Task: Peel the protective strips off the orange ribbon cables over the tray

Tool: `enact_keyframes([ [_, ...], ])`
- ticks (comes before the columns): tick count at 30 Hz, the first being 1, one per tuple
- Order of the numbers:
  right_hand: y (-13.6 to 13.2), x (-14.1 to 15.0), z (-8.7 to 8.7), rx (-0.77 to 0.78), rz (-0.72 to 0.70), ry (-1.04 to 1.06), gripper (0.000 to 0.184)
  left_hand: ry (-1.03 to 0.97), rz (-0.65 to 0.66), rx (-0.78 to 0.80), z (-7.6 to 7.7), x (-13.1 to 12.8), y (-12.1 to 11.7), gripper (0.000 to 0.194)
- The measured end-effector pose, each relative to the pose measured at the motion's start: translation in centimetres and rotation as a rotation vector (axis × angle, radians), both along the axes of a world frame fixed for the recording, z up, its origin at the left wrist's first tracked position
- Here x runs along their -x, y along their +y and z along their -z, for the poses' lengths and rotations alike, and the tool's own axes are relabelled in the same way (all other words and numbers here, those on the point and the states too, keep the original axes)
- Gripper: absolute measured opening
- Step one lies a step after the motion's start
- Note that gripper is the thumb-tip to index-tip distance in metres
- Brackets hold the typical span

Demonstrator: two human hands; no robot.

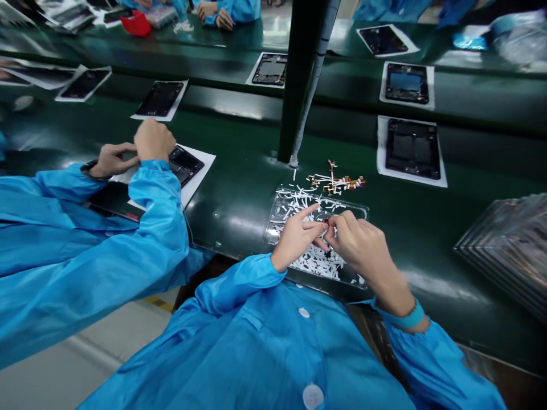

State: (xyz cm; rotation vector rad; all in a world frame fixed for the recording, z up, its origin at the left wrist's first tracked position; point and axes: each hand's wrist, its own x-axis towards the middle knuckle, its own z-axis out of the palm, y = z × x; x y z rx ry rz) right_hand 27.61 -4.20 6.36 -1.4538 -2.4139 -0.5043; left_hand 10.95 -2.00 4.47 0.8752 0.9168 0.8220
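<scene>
My left hand (299, 234) and my right hand (356, 239) meet over a clear plastic tray (280, 206) full of small white paper strips (314, 259). Both pinch a tiny part with a red tip between their fingertips; my left forefinger sticks out. Just beyond the tray lies a small heap of orange and white flex parts (337, 182) on the green belt (239, 193).
A co-worker in a blue coat at my left presses both hands (141, 149) on a phone frame on white paper (188, 165). More phone frames on paper (412, 149) lie along the belt. A dark post (299, 80) rises ahead. Stacked trays (508, 245) stand at right.
</scene>
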Motion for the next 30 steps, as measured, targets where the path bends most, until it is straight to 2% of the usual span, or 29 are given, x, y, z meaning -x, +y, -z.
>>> enact_keyframes([
  [3,-0.2,-0.8,-1.0,0.034,0.058,0.088,0.013,0.112,-0.012,-0.140,0.3,1.2,-0.3,0.069],
  [5,-0.2,-2.0,-2.3,0.176,0.059,0.155,0.013,0.233,-0.060,-0.287,0.2,2.3,-0.4,0.068],
  [9,1.0,-3.0,-5.1,0.443,-0.020,0.206,0.027,0.463,-0.095,-0.640,-0.5,4.4,-0.2,0.072],
  [13,3.5,0.6,-6.6,0.685,-0.247,0.479,0.031,0.534,-0.036,-0.886,-1.2,6.0,0.2,0.076],
  [15,5.0,3.1,-6.6,0.817,-0.321,0.607,0.027,0.500,-0.082,-0.925,-1.2,6.9,0.5,0.073],
  [17,6.7,5.4,-6.1,0.935,-0.313,0.746,0.025,0.383,-0.181,-0.812,-0.6,8.1,0.9,0.074],
  [19,8.7,7.5,-5.3,1.045,-0.249,0.913,0.023,0.156,-0.242,-0.582,0.7,9.3,1.3,0.079],
  [21,11.1,9.7,-3.9,1.118,-0.173,1.053,0.020,-0.075,-0.245,-0.331,2.4,10.5,1.5,0.078],
  [23,13.9,12.1,-1.9,1.148,-0.124,1.104,0.018,-0.195,-0.265,-0.147,4.0,11.7,1.2,0.072],
  [27,19.1,16.9,2.7,1.138,-0.069,1.047,0.022,-0.200,-0.442,0.025,5.6,13.7,-0.8,0.066],
  [30,21.8,17.0,4.2,1.122,-0.069,0.887,0.024,-0.100,-0.564,0.026,6.0,14.6,-2.2,0.062],
])
